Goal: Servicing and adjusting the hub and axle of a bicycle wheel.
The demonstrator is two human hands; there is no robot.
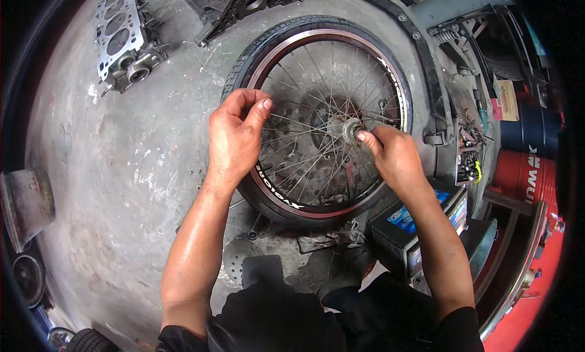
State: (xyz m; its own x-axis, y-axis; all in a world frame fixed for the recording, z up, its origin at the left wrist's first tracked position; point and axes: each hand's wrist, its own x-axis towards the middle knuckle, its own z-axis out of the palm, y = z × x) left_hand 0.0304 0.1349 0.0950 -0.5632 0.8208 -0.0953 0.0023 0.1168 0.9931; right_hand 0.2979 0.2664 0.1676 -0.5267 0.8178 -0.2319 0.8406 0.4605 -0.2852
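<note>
Grey, stained concrete floor (140,200) forms the work surface, with engine parts and shop stock set around it. Bicycle wheel (336,126) is in front of the person's shoes (241,259), hub facing up; whether it lies fully flat or slightly propped cannot be told from this side.

Right hand (395,156): curled closed at the exposed end of the hub (351,129), thumb against it; the fingers beneath are partly hidden. Left hand (237,130): raised over the left side of the wheel, thumb and forefinger brought together. Whether anything small sits between them cannot be told.

Working at the hub. Hold the axle end squarely and turn about its axis; side load would likely make the wheel rock. Steady the rim with the free hand if it does. Guide fingertips clear of the spokes, which probably catch skin easily. Handle any small part above the floor side, not over the spokes, where a drop could pass through to the wrench (348,169) below.

Clearances. Tightest side: right, where the battery (395,233) stands just beside the tyre (239,78) and a curved black bar (420,53) runs past its upper right. Widest room: left, between tyre and bucket (27,209). Upper left, mind the cylinder head (119,35), well apart from the wheel.
</note>
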